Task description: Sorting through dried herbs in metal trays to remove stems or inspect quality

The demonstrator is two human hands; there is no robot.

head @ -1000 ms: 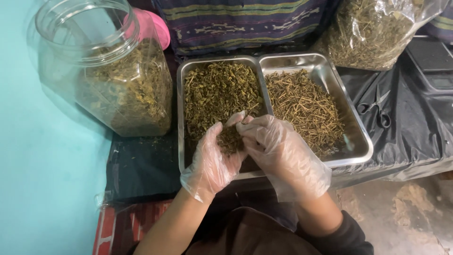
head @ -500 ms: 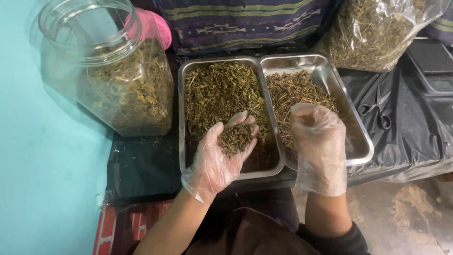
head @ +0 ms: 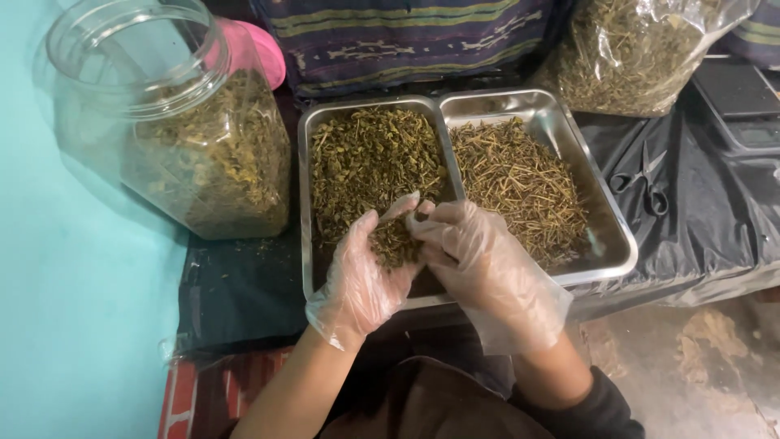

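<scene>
1. The left hand (head: 366,276), in a thin clear plastic glove, is cupped palm-up over the near end of the left tray (head: 305,203), holding a small heap of dried green herb (head: 396,241) in its palm.
2. The right hand (head: 479,264), gloved the same way, sits just beside the left; its fingertips (head: 424,221) are pinched together on the heap in the left palm.
3. The left tray is a rectangular steel pan filled with leafy dried herb. The right tray (head: 605,211) touches it side by side and holds paler, straw-like stems (head: 520,183).
4. Both trays rest on a surface covered in black plastic sheeting (head: 699,219).
5. A large clear plastic jar (head: 179,130), part filled with dried herb, stands left of the trays, with a pink lid (head: 260,53) behind it.
6. A clear bag of dried herb (head: 642,49) lies beyond the right tray, and black-handled scissors (head: 646,183) lie on the sheeting to its right.
</scene>
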